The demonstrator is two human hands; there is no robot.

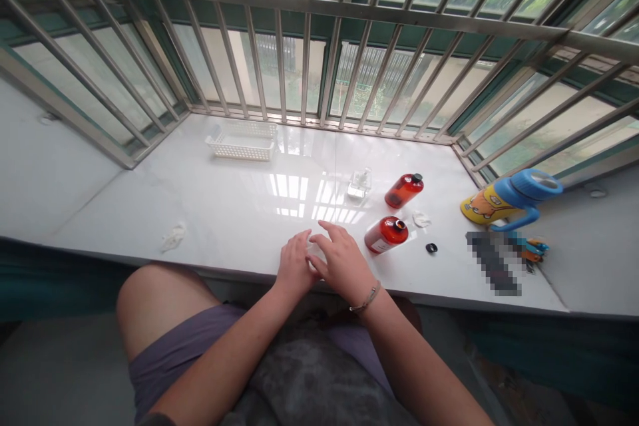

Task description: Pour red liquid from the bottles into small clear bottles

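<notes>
While both hands (295, 266) (342, 263) cover it, a clear object (315, 251) barely shows.

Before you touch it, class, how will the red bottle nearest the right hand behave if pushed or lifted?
The red bottle lies on its side, so a push would likely roll it. Its glossy body may slip on the polished white sill.

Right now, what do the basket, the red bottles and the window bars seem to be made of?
The basket looks like white moulded plastic, given its lattice of small holes. The red bottles look like glossy plastic, though glass is possible. The window bars look like stainless steel, from their dull grey metallic sheen.
</notes>
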